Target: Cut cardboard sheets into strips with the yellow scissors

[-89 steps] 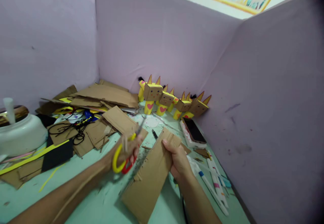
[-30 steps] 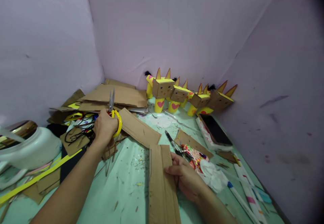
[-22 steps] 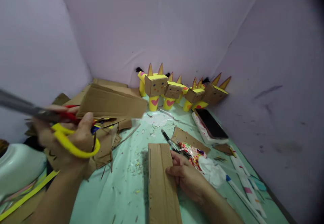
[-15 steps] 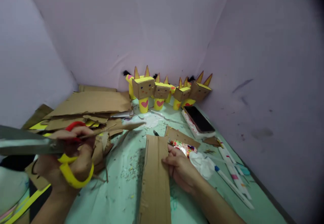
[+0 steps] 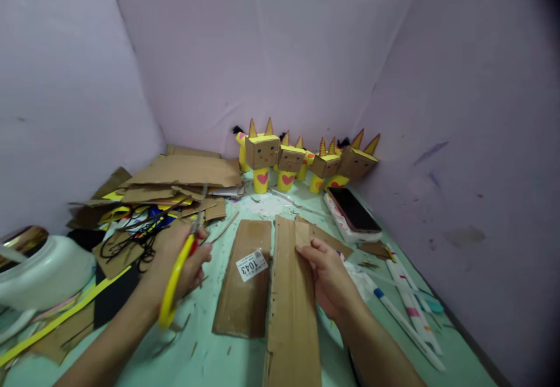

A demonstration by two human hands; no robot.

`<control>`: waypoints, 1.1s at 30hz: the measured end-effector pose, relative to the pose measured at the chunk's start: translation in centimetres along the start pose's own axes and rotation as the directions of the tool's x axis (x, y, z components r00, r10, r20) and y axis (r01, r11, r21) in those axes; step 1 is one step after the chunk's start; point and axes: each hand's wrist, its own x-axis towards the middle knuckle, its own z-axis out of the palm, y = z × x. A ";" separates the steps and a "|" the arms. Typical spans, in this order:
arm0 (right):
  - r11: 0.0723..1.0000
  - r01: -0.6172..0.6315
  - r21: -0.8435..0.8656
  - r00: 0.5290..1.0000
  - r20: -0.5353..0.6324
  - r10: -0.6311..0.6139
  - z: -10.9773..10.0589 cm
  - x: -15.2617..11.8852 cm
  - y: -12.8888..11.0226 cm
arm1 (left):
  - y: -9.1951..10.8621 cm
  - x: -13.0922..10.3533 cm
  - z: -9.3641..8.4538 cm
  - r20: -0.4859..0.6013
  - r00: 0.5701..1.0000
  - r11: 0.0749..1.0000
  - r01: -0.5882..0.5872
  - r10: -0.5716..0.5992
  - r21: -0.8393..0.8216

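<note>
My left hand [image 5: 186, 258] is closed round a pair of scissors [image 5: 172, 285] with yellow and red handles, its blades pointing up and away. In my right hand [image 5: 330, 273] is a long cardboard strip [image 5: 291, 305], gripped at its right edge, with the thumb over a small cardboard piece [image 5: 303, 235] on its top. Left of the strip, a flat cardboard piece [image 5: 242, 305] with a white label [image 5: 252, 265] reading 1043 lies on the green table [image 5: 210, 352].
Cardboard scraps [image 5: 188, 171] are piled at the back left. Several yellow horned cardboard figures [image 5: 262, 153] stand along the back. A phone [image 5: 353, 209] rests on a white box at right, with white markers [image 5: 409, 328] nearby. A white pot [image 5: 48, 270] sits far left.
The scissors have swung from sideways to pointing forward as my left hand moved right. The labelled cardboard piece now lies on the table beside the strip. The view has shifted slightly left.
</note>
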 end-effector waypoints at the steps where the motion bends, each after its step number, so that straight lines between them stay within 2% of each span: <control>1: 0.998 0.016 -0.053 1.000 0.000 -0.016 0.0 -0.1 -0.1 | 0.1 0.8 0.5 0.094 0.996 0.990 -0.018 0.005 0.140; 3: 0.990 0.020 -0.141 1.000 0.001 -0.020 -0.2 -0.1 -0.2 | -0.1 2.2 1.7 0.150 0.988 0.965 -0.061 0.023 0.254; 7: 0.972 -0.022 -0.235 0.999 0.024 0.029 -0.4 0.2 0.3 | -0.8 3.4 4.2 0.122 0.992 0.928 -0.069 0.026 0.367; 10: 0.962 -0.028 -0.273 0.999 0.030 0.037 -0.3 0.6 1.4 | -1.1 3.5 5.3 0.086 0.996 0.916 -0.057 0.025 0.396; 13: 0.958 -0.024 -0.285 0.999 0.027 0.034 -0.1 0.8 2.3 | -1.3 3.5 5.7 0.062 0.997 0.930 -0.066 0.046 0.363; 16: 0.965 -0.006 -0.261 1.000 0.028 0.014 -0.1 0.8 2.1 | -1.0 3.4 4.8 0.049 0.992 0.957 -0.122 0.113 0.263; 21: 0.994 0.034 -0.109 0.999 -0.029 -0.037 -0.3 0.6 0.9 | 0.9 2.5 1.2 -0.063 0.965 0.960 -0.245 0.255 0.134; 23: 0.999 0.036 -0.040 0.999 0.003 -0.036 0.0 0.3 1.1 | 1.6 1.6 0.5 -0.082 0.955 0.958 -0.283 0.286 0.044; 24: 1.000 0.023 -0.014 0.999 0.048 -0.023 0.3 0.1 1.4 | 1.9 1.0 0.5 -0.064 0.956 0.956 -0.290 0.287 -0.049; 26: 0.999 -0.034 0.033 0.986 0.166 0.028 0.9 -0.3 2.2 | 2.0 -0.1 1.4 0.073 0.956 0.915 -0.249 0.285 -0.316; 28: 0.992 -0.108 0.072 0.960 0.267 0.085 1.5 -0.7 2.8 | 1.8 -1.0 2.8 0.279 0.904 0.839 -0.139 0.324 -0.526; 29: 0.986 -0.143 0.087 0.949 0.296 0.112 1.6 -0.9 2.9 | 1.6 -1.2 3.4 0.350 0.870 0.818 -0.098 0.347 -0.567; 30: 0.979 -0.178 0.099 0.938 0.317 0.139 1.7 -0.9 2.9 | 1.4 -1.3 3.8 0.380 0.854 0.815 -0.085 0.356 -0.573; 31: 0.974 -0.201 0.108 0.931 0.329 0.156 1.7 -0.9 2.8 | 1.2 -1.2 4.1 0.371 0.860 0.828 -0.101 0.352 -0.551; 33: 0.976 -0.188 0.111 0.935 0.323 0.143 1.5 -0.8 2.4 | 0.8 -0.5 3.9 0.271 0.923 0.876 -0.122 0.273 -0.467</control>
